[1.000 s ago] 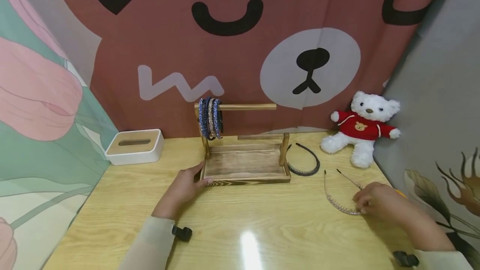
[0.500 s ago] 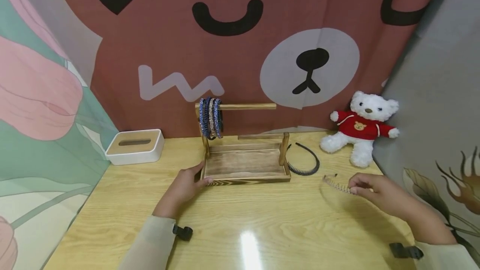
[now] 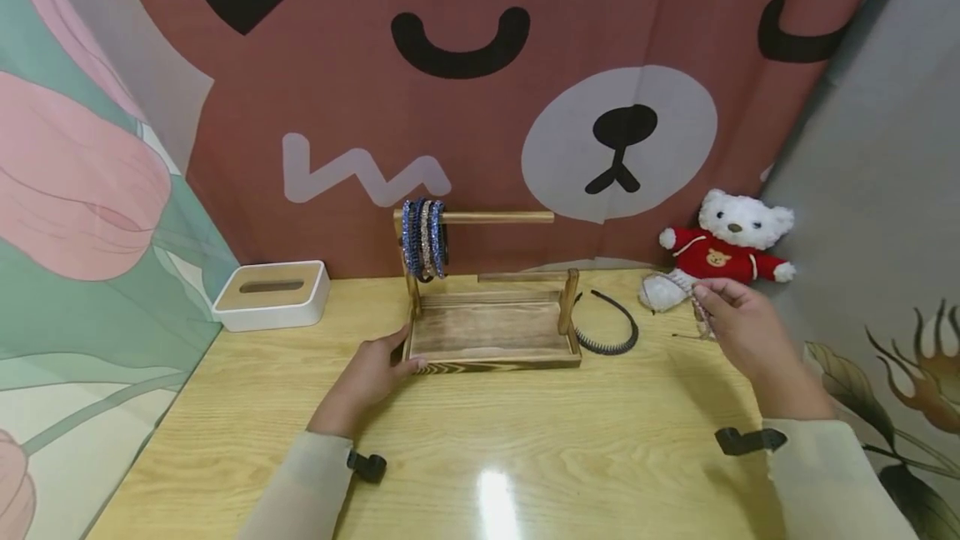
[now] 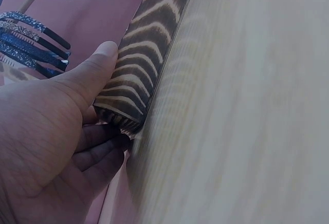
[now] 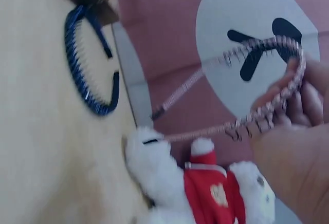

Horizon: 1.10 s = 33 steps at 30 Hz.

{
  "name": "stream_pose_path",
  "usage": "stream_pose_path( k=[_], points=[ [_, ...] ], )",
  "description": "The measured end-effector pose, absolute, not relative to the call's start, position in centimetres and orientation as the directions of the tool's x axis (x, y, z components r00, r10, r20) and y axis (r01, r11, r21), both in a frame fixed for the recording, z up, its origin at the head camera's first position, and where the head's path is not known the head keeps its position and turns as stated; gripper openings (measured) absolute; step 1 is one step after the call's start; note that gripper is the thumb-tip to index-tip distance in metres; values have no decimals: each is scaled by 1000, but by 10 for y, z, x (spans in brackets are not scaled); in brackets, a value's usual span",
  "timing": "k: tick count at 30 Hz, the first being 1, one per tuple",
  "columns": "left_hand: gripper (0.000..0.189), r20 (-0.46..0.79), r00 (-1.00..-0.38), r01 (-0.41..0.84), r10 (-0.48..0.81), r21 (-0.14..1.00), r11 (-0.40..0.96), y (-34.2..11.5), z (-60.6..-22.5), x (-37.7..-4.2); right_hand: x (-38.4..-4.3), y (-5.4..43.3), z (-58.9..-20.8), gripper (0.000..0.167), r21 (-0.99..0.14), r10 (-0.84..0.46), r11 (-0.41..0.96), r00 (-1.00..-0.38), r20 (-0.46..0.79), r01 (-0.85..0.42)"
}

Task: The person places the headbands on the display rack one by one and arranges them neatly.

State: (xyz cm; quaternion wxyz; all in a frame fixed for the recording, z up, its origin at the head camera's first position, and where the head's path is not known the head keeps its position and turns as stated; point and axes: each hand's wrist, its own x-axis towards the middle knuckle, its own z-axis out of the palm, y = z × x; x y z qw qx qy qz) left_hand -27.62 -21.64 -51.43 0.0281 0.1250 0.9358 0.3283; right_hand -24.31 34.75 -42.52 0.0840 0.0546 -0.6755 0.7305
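Observation:
My left hand (image 3: 371, 377) grips the front left corner of a wooden headband rack (image 3: 491, 327), thumb on its dark-grained front edge (image 4: 136, 64) and fingers around the side. Several glittery headbands (image 3: 423, 238), blue and pale, hang at the left end of its upper bar (image 3: 498, 217). My right hand (image 3: 746, 332) pinches a thin pinkish toothed headband (image 5: 267, 109) between thumb and fingers, raised above the table, its two ends pointing away from the hand. A dark blue headband (image 3: 611, 348) lies on the table just right of the rack.
A white teddy bear (image 3: 731, 223) in a red sweater sits at the back right, behind my right hand. A white tissue box (image 3: 272, 298) with a wooden top stands at the back left. A curtain (image 3: 337, 90) with a bear's face hangs behind the table (image 3: 450, 448).
My right hand has lifted the pinkish headband off the table and carried it up and back, turning it in front of the teddy bear. My left hand stays on the rack.

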Motion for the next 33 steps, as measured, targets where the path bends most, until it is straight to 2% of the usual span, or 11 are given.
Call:
stream_pose_path(
  k=[6, 10, 20, 33],
  points=[
    [81, 41, -966, 223, 254, 624, 749, -216, -515, -275, -279, 327, -408, 14, -883, 136, -441, -984, 111, -161],
    [81, 30, -968, 212, 249, 630, 747, -213, -514, -275, -294, 314, -397, 14, -804, 132, -580, -989, 65, -130],
    [81, 28, -971, 201, 236, 632, 749, -214, -512, -273, -320, 268, -376, 8, -746, 178, -649, -983, 47, -153],
    [80, 44, -971, 211, 236, 625, 752, -214, -514, -273, -334, 209, -358, 4, -785, 285, -570, -954, 90, -245]
  ],
)
